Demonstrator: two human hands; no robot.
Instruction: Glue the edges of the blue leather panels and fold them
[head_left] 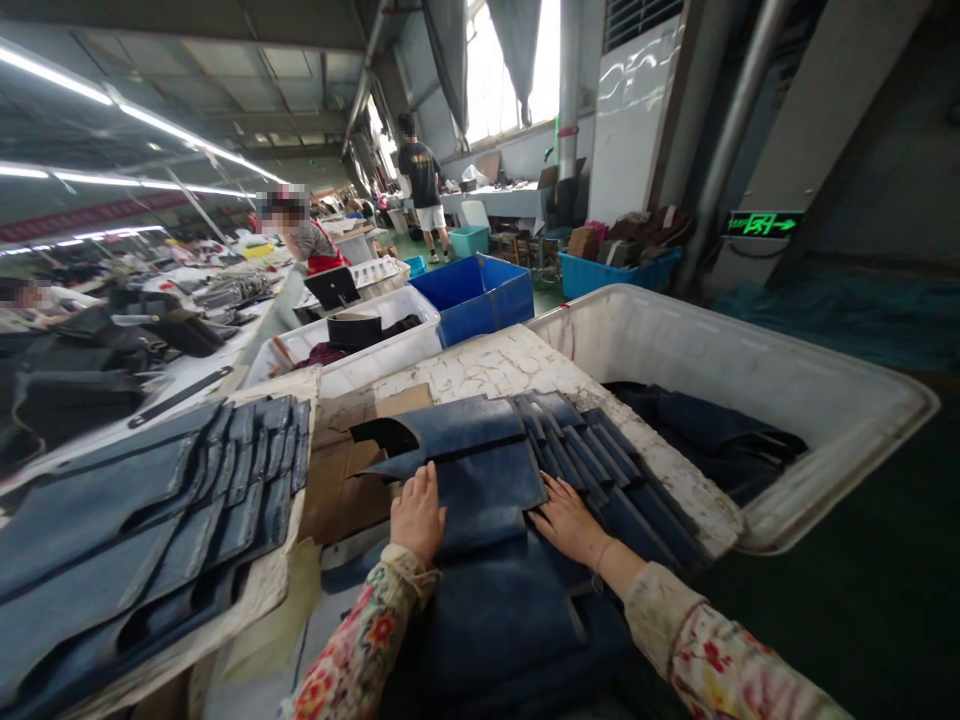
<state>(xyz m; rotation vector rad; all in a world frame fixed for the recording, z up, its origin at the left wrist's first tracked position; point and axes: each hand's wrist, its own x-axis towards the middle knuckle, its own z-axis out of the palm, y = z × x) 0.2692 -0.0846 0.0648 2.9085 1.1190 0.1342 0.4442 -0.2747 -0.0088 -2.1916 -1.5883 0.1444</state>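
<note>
A dark blue leather piece (487,490) lies on top of a pile of similar cut pieces in front of me. My left hand (418,515) rests flat on its left edge, fingers stretched out. My right hand (568,520) presses flat at its right edge, fingertips touching a fanned row of narrower blue pieces (600,460). Neither hand holds anything. Both sleeves are floral.
Another fanned stack of blue pieces (150,520) lies at my left on a worn table (480,370). A big white tub (750,370) with dark material stands at the right. White and blue bins (480,290) sit beyond. People work at tables further back left.
</note>
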